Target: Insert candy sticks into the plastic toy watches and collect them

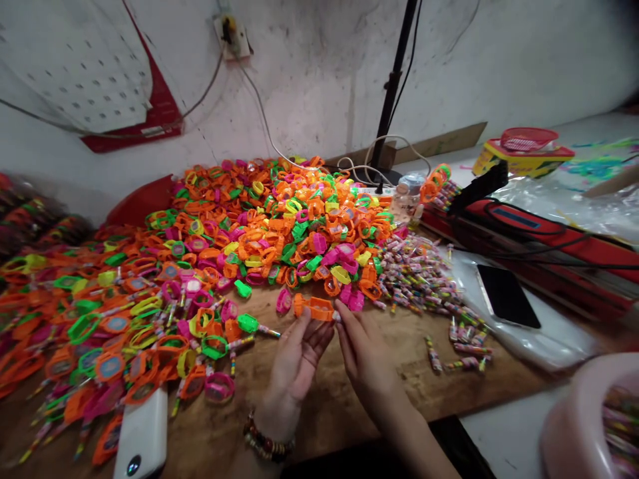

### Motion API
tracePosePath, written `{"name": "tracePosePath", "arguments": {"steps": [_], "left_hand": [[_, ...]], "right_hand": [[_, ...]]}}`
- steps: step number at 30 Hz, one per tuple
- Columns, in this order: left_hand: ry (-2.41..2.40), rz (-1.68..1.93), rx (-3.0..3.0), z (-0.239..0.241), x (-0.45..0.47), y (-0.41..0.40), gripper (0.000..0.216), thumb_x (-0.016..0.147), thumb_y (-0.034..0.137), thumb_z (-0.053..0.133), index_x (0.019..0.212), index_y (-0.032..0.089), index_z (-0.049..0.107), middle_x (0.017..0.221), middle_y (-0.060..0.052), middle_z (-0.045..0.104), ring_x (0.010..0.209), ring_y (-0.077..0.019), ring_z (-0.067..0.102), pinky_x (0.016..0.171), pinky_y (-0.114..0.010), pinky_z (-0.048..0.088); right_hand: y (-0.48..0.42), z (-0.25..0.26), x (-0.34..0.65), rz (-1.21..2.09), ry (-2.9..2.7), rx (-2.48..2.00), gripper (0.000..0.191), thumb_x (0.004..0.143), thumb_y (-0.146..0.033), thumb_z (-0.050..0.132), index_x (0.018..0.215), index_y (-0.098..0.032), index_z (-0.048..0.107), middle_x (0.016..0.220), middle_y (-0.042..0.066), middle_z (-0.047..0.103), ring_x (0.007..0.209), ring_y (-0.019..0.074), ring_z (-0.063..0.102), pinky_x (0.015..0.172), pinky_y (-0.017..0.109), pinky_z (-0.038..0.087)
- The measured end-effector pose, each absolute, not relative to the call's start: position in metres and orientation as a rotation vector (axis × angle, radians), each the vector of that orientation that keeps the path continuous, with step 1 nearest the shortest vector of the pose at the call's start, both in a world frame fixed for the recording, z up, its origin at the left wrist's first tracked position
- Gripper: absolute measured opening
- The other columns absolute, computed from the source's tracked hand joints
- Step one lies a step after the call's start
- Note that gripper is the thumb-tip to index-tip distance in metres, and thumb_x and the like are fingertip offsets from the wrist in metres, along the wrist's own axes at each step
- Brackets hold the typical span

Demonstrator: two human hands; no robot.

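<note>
My left hand (298,359) and my right hand (362,352) meet over the wooden table (349,406), and both pinch a small orange plastic toy watch (314,308) between their fingertips. A beaded bracelet (267,444) is on my left wrist. Just beyond the hands lies a big heap of orange, pink, green and yellow toy watches (259,226). To the left, more watches with wrapped candy sticks attached (144,339) are spread out. A pile of small wrapped candy sticks (424,273) lies to the right of my hands.
A black phone (506,295) rests on clear plastic at the right. A white power bank (142,436) lies at the near left. A pink tub (589,419) stands at the bottom right. A black stand pole (394,86), cables and a red heat sealer (539,233) sit behind.
</note>
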State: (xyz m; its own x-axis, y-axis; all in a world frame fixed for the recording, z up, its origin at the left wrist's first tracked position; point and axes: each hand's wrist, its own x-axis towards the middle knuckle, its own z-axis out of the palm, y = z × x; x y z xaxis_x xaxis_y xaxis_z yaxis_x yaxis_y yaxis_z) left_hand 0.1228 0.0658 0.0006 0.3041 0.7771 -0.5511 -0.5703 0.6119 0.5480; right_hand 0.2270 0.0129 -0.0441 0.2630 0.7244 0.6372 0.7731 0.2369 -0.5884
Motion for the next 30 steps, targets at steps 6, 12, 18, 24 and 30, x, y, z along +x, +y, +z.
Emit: {"name": "tracePosePath", "arguments": {"steps": [6,12,18,24,30], "left_hand": [[0.883,1.004,0.423,-0.005,0.125,0.058,0.032,0.056,0.03,0.089,0.074,0.009,0.074,0.073,-0.01,0.075,0.065,-0.0171,0.071,0.07,-0.026,0.059],[1.049,1.159,0.701,-0.015,0.128,0.052,0.041,0.051,0.05,0.085,0.067,0.014,0.073,0.068,-0.006,0.073,0.064,-0.0152,0.068,0.066,-0.024,0.057],[1.211,1.174,0.878,-0.037,0.123,0.052,0.048,0.061,0.061,0.071,0.07,0.014,0.071,0.074,-0.008,0.073,0.068,-0.0194,0.069,0.072,-0.033,0.057],[1.485,1.013,1.304,-0.051,0.093,0.063,0.043,0.07,0.057,0.059,0.071,0.016,0.073,0.069,-0.006,0.071,0.068,-0.0204,0.065,0.069,-0.031,0.051],[1.967,0.706,1.727,-0.033,0.06,0.084,0.023,0.077,0.037,0.061,0.078,0.018,0.074,0.067,-0.01,0.069,0.069,-0.028,0.063,0.069,-0.037,0.043]], "right_hand": [[0.018,-0.051,0.222,-0.271,-1.438,-1.613,0.043,0.097,-0.017,0.037,0.14,-0.014,0.043,0.099,0.014,0.061,0.09,0.024,0.059,0.076,0.04,0.054],[0.016,-0.039,0.218,-0.532,-1.633,-1.748,0.04,0.099,-0.031,0.038,0.121,-0.001,0.053,0.083,0.014,0.061,0.075,0.0243,0.057,0.064,0.035,0.05],[0.02,-0.043,0.217,-0.608,-1.773,-1.884,0.029,0.099,-0.023,0.037,0.089,-0.011,0.061,0.07,0.007,0.058,0.061,0.0188,0.056,0.052,0.028,0.036],[0.03,-0.077,0.2,-0.371,-1.918,-1.802,0.031,0.099,-0.026,0.043,0.072,-0.018,0.056,0.064,0.003,0.059,0.053,0.0145,0.054,0.05,0.027,0.029],[0.027,-0.083,0.186,-0.214,-1.883,-1.891,0.031,0.089,-0.041,0.059,0.1,-0.013,0.064,0.078,0.007,0.067,0.072,0.0212,0.061,0.062,0.029,0.039]]}}
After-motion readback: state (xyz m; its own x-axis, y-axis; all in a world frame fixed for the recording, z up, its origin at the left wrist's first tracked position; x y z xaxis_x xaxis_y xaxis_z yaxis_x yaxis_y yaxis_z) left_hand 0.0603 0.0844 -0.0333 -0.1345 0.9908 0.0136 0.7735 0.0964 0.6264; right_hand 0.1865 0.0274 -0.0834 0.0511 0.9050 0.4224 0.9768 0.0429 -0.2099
